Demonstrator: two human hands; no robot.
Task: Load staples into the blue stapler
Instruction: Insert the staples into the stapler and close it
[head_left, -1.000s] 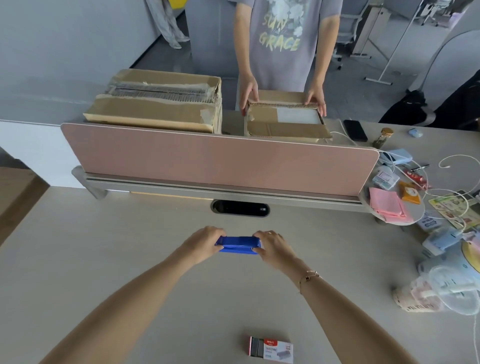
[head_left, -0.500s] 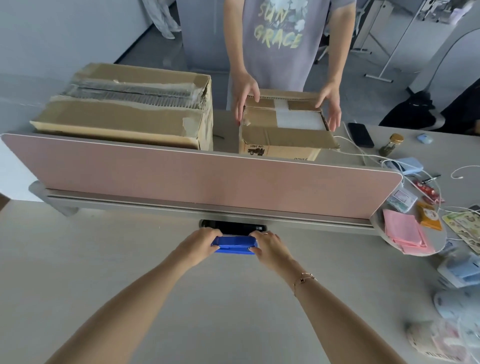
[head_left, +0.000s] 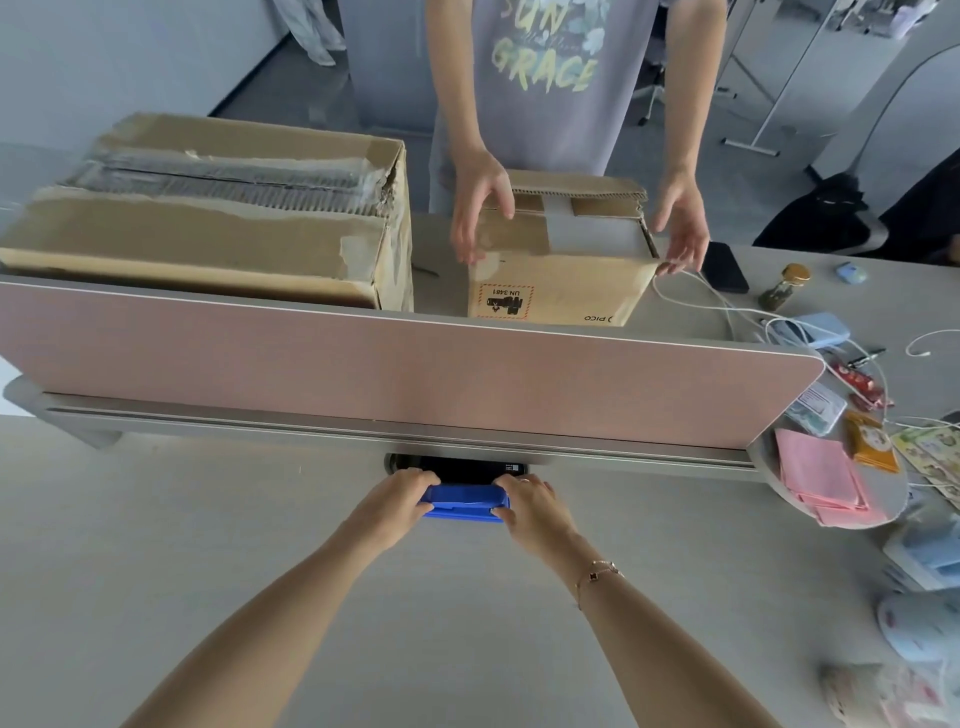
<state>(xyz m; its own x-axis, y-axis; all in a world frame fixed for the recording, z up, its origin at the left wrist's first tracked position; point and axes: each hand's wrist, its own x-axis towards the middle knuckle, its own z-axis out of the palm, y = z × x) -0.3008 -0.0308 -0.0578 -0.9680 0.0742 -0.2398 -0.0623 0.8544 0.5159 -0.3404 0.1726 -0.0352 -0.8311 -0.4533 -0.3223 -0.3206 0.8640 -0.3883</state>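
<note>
The blue stapler (head_left: 464, 503) is held between both hands over the pale worktop (head_left: 156, 545), close in front of the dark cable slot (head_left: 457, 466) at the foot of the pink divider panel (head_left: 405, 374). The left hand (head_left: 390, 506) has its grip closed around the stapler's left end, fingers curled over the top. The right hand (head_left: 535, 512) has its grip closed around the right end, with the thumb on the near side; a thin bracelet (head_left: 597, 571) sits on that wrist. The stapler lies level, its long side running left to right, and whether it touches the worktop cannot be told. Beyond the divider, a large worn cardboard box (head_left: 208, 228) stands to the left, and a second person in a printed grey shirt has both hands on a smaller cardboard box (head_left: 561, 265). To the right of that box lie white cables (head_left: 717, 306), a dark phone (head_left: 727, 267) and a small jar with a gold lid (head_left: 784, 286). Pink papers (head_left: 821, 473) rest on the rounded shelf at the divider's right end.
</note>
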